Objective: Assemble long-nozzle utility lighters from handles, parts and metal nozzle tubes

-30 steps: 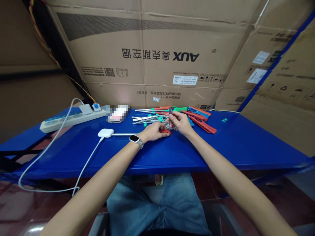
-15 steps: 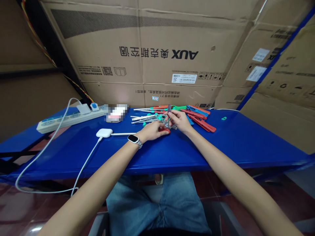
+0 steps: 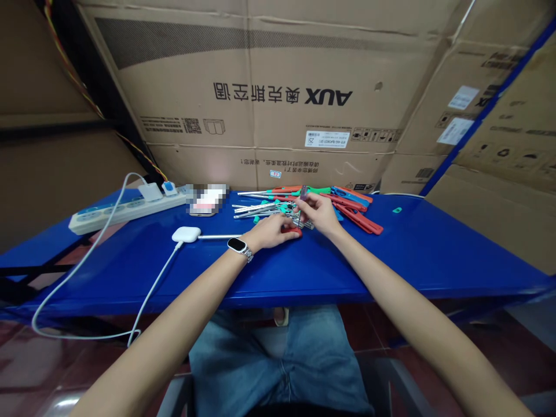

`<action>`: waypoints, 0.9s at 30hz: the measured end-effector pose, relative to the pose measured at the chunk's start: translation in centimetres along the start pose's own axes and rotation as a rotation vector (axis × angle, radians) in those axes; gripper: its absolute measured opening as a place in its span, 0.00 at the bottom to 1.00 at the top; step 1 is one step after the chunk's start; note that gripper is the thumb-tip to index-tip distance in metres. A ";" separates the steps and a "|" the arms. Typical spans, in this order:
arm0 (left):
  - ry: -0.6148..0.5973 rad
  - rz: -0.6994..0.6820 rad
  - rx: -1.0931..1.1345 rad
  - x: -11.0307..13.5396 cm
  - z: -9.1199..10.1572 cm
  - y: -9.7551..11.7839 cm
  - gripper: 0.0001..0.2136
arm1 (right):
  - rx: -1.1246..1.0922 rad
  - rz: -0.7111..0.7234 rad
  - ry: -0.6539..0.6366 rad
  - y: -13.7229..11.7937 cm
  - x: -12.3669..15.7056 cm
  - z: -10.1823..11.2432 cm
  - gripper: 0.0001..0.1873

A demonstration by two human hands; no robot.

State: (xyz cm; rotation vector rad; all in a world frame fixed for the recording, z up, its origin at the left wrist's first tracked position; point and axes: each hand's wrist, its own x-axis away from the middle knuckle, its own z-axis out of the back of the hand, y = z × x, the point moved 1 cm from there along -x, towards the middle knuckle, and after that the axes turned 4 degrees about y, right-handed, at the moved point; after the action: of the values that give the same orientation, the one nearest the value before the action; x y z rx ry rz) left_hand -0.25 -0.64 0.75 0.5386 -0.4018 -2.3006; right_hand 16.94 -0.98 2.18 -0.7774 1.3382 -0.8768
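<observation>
My left hand (image 3: 270, 231) rests on the blue table, closed round a red-handled long-nose lighter (image 3: 297, 231). The lighter's metal tube (image 3: 216, 237) sticks out leftward past my wrist. In the fingertips of my right hand (image 3: 320, 212) is a small screwdriver (image 3: 303, 190) with a clear purplish handle, held nearly upright. Its shaft points down toward the red handle, but the contact is too small to make out. Just behind my hands lies a pile of metal tubes (image 3: 249, 212) with green parts, partly hidden by my fingers.
Loose red handle shells (image 3: 362, 221) and blue shells (image 3: 354, 195) lie right of my hands, near a small green piece (image 3: 397, 209). To the left are a white earphone case (image 3: 186, 234) on a cable, a phone (image 3: 207, 200) and a power strip (image 3: 110, 215). Cardboard (image 3: 278, 58) stands behind.
The screwdriver's handle has tipped slightly to the right in my right hand. My left hand keeps its hold on the lighter. The whole view has shifted slightly.
</observation>
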 end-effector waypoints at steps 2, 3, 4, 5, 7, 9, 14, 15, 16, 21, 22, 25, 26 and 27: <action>0.001 0.001 0.007 0.0 0.0 0.0 0.19 | 0.010 0.008 0.000 -0.1 0.1 -0.1 0.24; 0.002 0.001 0.010 0.0 0.0 0.0 0.19 | 0.010 0.006 0.005 -0.1 0.2 -0.2 0.24; 0.001 0.001 0.011 0.0 -0.1 -0.1 0.19 | 0.005 -0.001 0.015 0.0 0.2 -0.2 0.23; -0.002 0.002 0.010 0.0 -0.1 -0.1 0.19 | -0.003 -0.010 0.031 0.1 0.3 -0.3 0.23; -0.006 0.002 0.012 -0.1 -0.1 -0.2 0.19 | -0.021 -0.032 0.071 0.3 0.3 -0.3 0.25; -0.005 -0.004 0.024 -0.1 -0.2 -0.3 0.17 | -0.037 -0.048 0.101 0.5 0.3 -0.2 0.27; 0.002 0.003 0.048 -0.2 -0.1 -0.1 0.17 | -0.059 -0.058 0.060 0.1 0.6 0.2 0.25; -0.002 0.006 0.049 -0.2 0.0 -0.1 0.17 | -0.055 -0.058 0.043 0.0 0.7 0.3 0.24; -0.006 0.007 0.051 -0.1 0.0 0.0 0.17 | -0.051 -0.058 0.029 -0.2 0.8 0.4 0.24; -0.024 -0.002 0.066 -0.1 0.2 0.3 0.18 | -0.072 -0.057 0.025 -0.3 1.1 0.1 0.25; -0.021 -0.005 0.064 -0.1 0.2 0.3 0.18 | -0.073 -0.055 0.042 -0.2 1.1 0.0 0.25; -0.007 -0.017 0.051 -0.1 0.2 0.3 0.17 | -0.064 -0.046 0.111 -0.1 1.1 -0.3 0.26; -0.006 -0.020 0.048 -0.1 0.2 0.3 0.17 | -0.062 -0.043 0.125 -0.1 1.1 -0.3 0.27; -0.005 -0.020 0.047 -0.1 0.2 0.3 0.17 | -0.064 -0.042 0.131 -0.1 1.1 -0.3 0.27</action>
State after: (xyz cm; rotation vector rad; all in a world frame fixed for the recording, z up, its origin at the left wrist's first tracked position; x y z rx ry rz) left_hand -0.09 -0.76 1.06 0.5626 -0.4562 -2.3167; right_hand 16.69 -1.97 1.71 -0.8109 1.4756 -0.9349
